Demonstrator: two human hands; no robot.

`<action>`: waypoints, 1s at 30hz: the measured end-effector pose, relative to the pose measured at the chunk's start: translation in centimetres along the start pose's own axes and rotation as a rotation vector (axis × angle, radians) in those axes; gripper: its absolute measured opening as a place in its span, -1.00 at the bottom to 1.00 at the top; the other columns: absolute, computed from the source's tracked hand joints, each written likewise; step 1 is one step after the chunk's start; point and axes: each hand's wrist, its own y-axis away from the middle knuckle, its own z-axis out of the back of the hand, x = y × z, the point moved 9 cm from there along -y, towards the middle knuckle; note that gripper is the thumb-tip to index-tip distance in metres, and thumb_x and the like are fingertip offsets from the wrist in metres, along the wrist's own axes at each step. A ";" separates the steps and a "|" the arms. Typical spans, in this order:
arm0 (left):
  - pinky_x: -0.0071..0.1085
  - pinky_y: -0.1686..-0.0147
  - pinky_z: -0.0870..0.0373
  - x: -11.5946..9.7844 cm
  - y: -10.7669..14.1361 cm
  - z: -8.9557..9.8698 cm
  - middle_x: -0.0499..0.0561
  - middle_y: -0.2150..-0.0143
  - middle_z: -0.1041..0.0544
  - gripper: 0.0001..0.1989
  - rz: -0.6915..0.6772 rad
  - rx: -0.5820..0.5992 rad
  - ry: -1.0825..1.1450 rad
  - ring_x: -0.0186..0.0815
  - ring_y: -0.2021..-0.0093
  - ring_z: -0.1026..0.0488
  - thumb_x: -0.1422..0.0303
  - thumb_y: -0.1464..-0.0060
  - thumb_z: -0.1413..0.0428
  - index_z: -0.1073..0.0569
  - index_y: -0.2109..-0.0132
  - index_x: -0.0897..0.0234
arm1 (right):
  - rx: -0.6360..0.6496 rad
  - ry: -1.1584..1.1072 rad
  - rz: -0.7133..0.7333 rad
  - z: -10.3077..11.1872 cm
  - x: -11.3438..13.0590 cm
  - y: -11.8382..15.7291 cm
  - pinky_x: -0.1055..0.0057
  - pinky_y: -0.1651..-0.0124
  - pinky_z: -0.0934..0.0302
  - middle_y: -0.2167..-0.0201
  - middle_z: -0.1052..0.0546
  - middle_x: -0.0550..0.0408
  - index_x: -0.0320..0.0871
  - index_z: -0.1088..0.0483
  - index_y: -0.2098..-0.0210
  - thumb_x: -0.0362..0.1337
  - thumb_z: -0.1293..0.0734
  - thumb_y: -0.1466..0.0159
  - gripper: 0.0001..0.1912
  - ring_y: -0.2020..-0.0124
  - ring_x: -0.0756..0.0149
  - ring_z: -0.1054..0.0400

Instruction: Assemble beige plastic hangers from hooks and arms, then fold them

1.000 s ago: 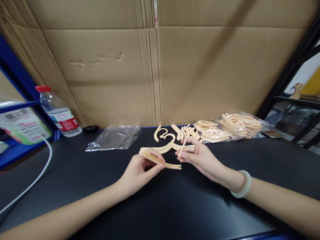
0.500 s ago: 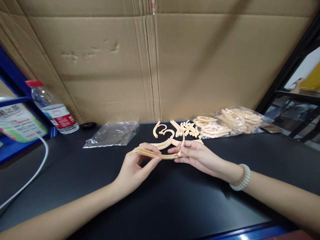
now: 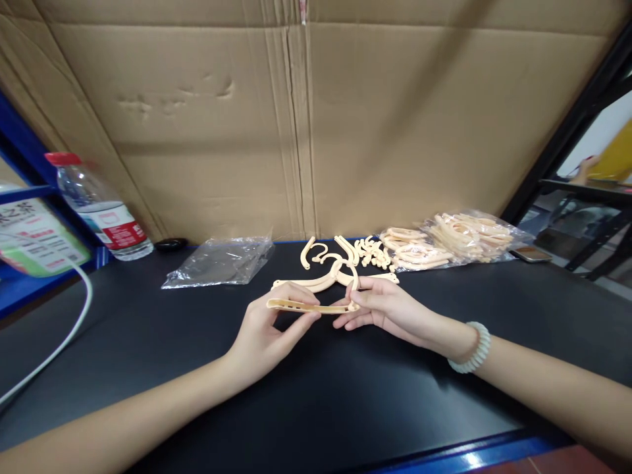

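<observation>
My left hand (image 3: 276, 326) pinches a cream plastic hanger arm (image 3: 296, 307), which lies nearly level in front of me. At its right end, my right hand (image 3: 382, 306) holds a curved hanger hook (image 3: 354, 283) between thumb and fingers. Hook and arm meet at that end; whether they are joined I cannot tell. Just behind both hands, an assembled hanger (image 3: 320, 283) of the same cream plastic rests on the black table (image 3: 316, 401), partly hidden by my fingers.
Loose hanger arms (image 3: 307, 253) and a heap of small cream pieces (image 3: 372, 252) lie behind. Bagged hanger parts (image 3: 467, 236) and a phone (image 3: 530, 254) are at right. A flattened clear bag (image 3: 217, 262), a bottle (image 3: 111, 217) and a white cable (image 3: 81, 316) are at left. Cardboard (image 3: 395, 118) stands behind.
The held arm has turned slightly, so its slotted, hollow side shows more. The hook leans further left, and my right fingers have shifted a little. The camera view has moved slightly.
</observation>
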 end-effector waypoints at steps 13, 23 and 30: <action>-0.33 0.20 -0.46 -0.1 0.0 -0.5 0.03 0.30 -0.54 -0.92 -0.018 0.042 -0.020 -0.27 0.24 -0.50 0.50 -0.10 -0.19 -0.46 0.23 0.26 | -0.079 0.092 0.020 0.0 -0.2 0.0 0.41 0.26 -0.42 0.34 -0.59 0.00 -0.19 -0.25 0.41 -0.01 -0.44 -0.14 -0.60 0.33 0.22 -0.57; -0.46 0.34 -0.47 0.0 0.3 -0.8 -0.03 0.30 -0.48 -0.92 0.130 -0.011 0.160 -0.33 0.25 -0.49 0.49 -0.13 -0.14 -0.44 0.33 0.24 | -0.133 0.137 0.089 -0.2 -0.1 0.3 0.42 0.35 -0.41 0.49 -0.54 0.15 -0.15 -0.24 0.35 -0.03 -0.44 -0.15 -0.62 0.44 0.25 -0.56; -0.43 0.34 -0.53 1.9 0.3 -1.1 -0.05 0.30 -0.42 -0.88 0.398 -0.099 0.349 -0.38 0.34 -0.48 0.37 -0.08 -0.20 -0.43 0.37 0.30 | -0.152 0.193 0.129 0.0 0.3 0.3 0.42 0.36 -0.34 0.42 -0.55 0.09 -0.15 -0.28 0.36 -0.03 -0.41 -0.17 -0.65 0.40 0.30 -0.52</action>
